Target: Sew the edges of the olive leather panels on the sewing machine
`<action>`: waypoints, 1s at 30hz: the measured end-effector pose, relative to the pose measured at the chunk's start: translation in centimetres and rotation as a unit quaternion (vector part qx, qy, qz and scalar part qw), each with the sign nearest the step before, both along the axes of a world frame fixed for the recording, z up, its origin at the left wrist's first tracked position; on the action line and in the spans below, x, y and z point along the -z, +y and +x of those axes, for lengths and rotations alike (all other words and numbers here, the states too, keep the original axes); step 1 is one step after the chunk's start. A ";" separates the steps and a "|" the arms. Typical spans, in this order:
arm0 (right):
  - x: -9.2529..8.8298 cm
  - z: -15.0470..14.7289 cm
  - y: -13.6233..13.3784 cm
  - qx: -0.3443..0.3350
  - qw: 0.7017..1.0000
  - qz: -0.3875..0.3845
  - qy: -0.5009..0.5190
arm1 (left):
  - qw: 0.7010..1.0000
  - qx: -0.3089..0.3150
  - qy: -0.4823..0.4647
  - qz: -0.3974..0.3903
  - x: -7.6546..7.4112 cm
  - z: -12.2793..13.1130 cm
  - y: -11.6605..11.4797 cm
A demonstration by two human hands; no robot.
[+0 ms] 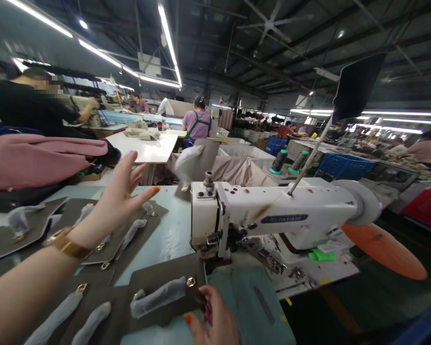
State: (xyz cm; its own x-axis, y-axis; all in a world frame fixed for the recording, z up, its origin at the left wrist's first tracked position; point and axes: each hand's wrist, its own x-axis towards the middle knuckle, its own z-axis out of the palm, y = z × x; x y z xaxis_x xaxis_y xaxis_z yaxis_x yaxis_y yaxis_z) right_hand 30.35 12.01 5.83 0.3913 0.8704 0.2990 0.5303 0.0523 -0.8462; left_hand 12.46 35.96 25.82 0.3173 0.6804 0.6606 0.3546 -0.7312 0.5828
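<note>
My left hand [124, 191] is raised over the left side of the table, its fingers spread and holding nothing. Beyond its fingertips, a blurred grey-brown panel with a wrapped white handle [188, 163] hangs in the air behind the sewing machine head [205, 215]. My right hand [217, 318] is at the lower middle, its fingers curled around a small dark red thing that I cannot make out, beside the right edge of a dark panel [165, 270]. That panel lies flat before the machine, bearing a wrapped handle [160, 298] and a gold metal fitting [190, 282].
Several similar panels [72, 211] overlap on the pale blue tabletop [170, 230] at left. Pink fabric [39, 160] lies beyond them. An orange disc [384, 251] juts out at right. Black thread cones [279, 162] stand behind the machine. Other people sit farther off.
</note>
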 end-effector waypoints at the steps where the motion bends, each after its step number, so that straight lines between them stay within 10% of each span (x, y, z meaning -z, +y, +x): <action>1: 0.7 0.8 -0.7 0.001 1.000 -0.008 -0.001 | 0.998 0.041 -0.047 -0.013 -0.3 1.4 -0.5; 4: 2.2 3.7 -2.3 -0.002 0.999 -0.029 -0.024 | 0.982 0.144 0.027 -0.122 1.8 2.8 -4.8; 7: 3.0 6.0 -2.8 0.002 1.000 -0.008 -0.013 | 0.914 0.253 0.251 -0.192 9.1 0.5 -11.5; 10: 2.7 6.4 -1.9 -0.005 0.999 -0.009 0.041 | 0.939 0.175 0.291 -0.052 18.2 -2.2 -16.6; 13: 0.9 5.2 -0.3 -0.036 0.994 -0.051 0.088 | 0.945 0.015 0.326 0.033 23.1 -2.4 -17.7; 17: -2.1 3.3 1.6 -0.079 0.991 -0.069 0.080 | 0.942 -0.045 0.330 0.049 21.2 1.0 -14.2; 23: -2.4 1.9 2.4 -0.075 0.989 -0.087 0.096 | 0.907 0.101 0.391 0.123 15.1 2.8 -9.9; 30: -1.7 1.5 2.1 -0.055 0.982 -0.115 0.142 | 0.897 0.107 0.407 0.134 14.0 2.6 -9.7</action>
State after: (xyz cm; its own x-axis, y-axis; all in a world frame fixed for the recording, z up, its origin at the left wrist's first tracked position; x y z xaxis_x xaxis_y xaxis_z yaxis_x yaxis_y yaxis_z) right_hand 31.82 14.15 7.54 0.3298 0.9439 -0.0175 0.2738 -0.1133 -0.9551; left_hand 15.07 26.27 11.78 0.8734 0.3978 0.2809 0.4178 -0.9084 -0.0129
